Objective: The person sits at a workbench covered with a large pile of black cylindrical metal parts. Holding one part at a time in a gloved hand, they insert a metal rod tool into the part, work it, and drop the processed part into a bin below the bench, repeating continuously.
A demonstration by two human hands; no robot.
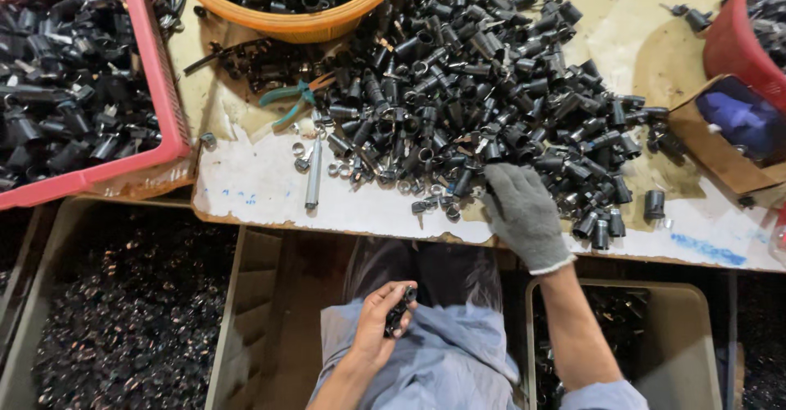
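Left hand has its grip closed on a small black part. Gloved right hand lies flat on the pile, grip wide. Parts just right of it sit near the surface edge, one nudge could drop them

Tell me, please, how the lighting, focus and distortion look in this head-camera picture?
Head view: even overhead light, sharp on the pile of black parts; small glints on the metal rings; bins under the table fall into deep shadow; wide-angle bending at the edges; gloved right hand and bare left hand unblurred.

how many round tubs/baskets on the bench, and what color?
2. An orange basket at the top edge, holding black parts, and a red tub at the top right corner. Both are cut off by the frame; others may sit out of view.
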